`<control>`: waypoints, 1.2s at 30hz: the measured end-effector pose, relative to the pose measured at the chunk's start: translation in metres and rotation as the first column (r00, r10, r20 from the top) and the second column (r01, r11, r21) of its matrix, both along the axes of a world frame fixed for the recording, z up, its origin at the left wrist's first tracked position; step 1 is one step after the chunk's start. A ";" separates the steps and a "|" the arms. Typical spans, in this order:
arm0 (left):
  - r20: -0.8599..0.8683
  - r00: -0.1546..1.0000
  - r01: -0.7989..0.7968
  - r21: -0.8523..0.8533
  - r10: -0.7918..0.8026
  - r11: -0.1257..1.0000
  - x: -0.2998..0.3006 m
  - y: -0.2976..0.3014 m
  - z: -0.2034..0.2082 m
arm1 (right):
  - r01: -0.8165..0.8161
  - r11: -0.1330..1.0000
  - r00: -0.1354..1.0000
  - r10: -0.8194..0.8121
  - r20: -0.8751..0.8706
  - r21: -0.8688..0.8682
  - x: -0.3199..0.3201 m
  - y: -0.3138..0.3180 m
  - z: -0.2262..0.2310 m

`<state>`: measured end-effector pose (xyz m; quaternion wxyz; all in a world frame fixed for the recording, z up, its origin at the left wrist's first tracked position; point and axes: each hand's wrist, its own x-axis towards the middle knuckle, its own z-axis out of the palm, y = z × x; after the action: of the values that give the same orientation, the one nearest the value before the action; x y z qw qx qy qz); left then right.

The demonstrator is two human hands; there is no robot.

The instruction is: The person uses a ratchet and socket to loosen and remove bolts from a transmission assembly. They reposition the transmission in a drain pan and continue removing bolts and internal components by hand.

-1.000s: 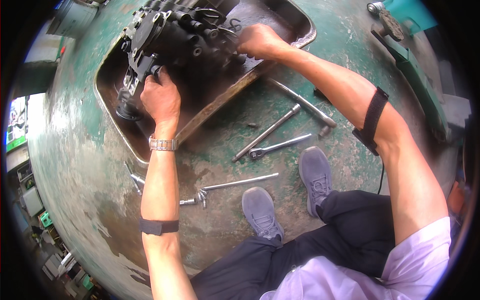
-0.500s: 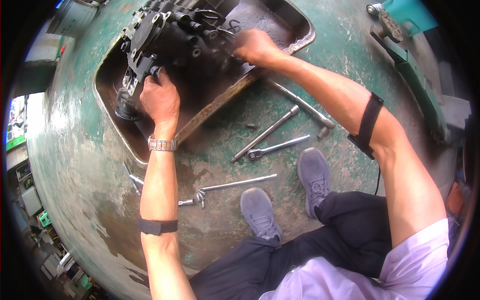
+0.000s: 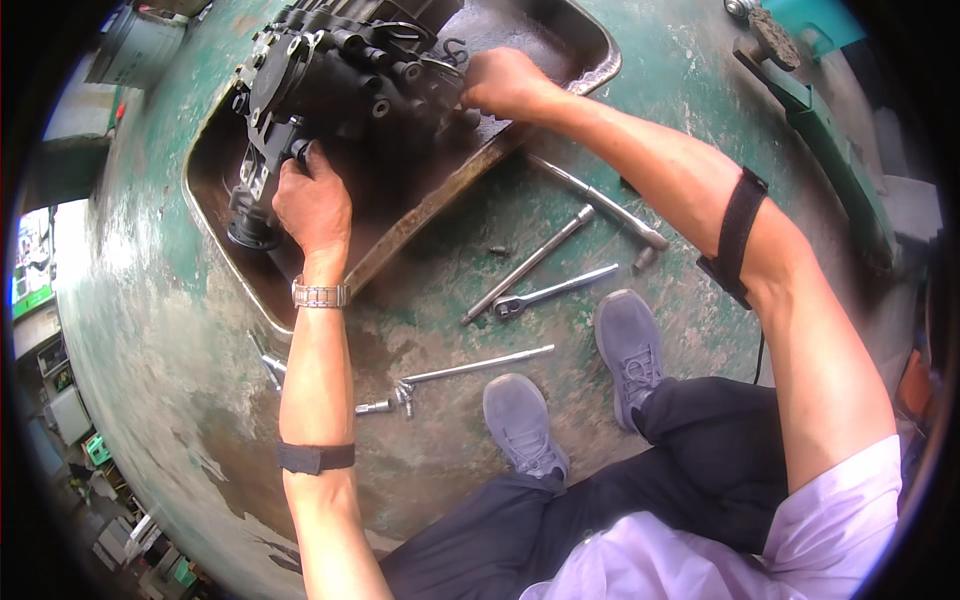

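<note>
A dark, oily gearbox point(image 3: 345, 85) with bolted covers and stubby fittings rests in a large metal drip pan point(image 3: 420, 215). My left hand point(image 3: 315, 200) is closed round a dark protruding part on the gearbox's near left side, thumb on top. Just beside that hand, a round black flange point(image 3: 252, 232) sticks out low at the left end. My right hand point(image 3: 508, 84) has its fingers curled on the gearbox's right end, near a small hooked piece point(image 3: 455, 50). What exactly the right fingertips grip is hidden behind the hand.
On the worn green floor lie a ratchet point(image 3: 555, 292), long bars point(image 3: 530, 265), a T-shaped tool point(image 3: 470, 364) and loose sockets point(image 3: 643, 260). My shoes point(image 3: 627, 340) are close to these. A green jack-like arm point(image 3: 835, 150) stands at right; a bucket point(image 3: 135, 50) stands at far left.
The gearbox has shifted slightly left and nearer in the pan, with both hands still on it. It was blurred earlier and now looks sharper. The floor tools have stayed put.
</note>
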<state>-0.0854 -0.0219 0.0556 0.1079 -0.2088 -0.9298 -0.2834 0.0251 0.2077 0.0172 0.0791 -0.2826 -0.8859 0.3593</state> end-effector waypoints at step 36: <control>0.000 1.000 -0.009 0.044 0.009 0.999 0.000 0.000 -0.004 | -0.224 0.775 0.953 0.301 -0.033 0.591 -0.001 -0.016 0.043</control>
<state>-0.0851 -0.0219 0.0518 0.1139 -0.2023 -0.9242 -0.3032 0.0237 0.1918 0.0600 0.1661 -0.0950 -0.9768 0.0962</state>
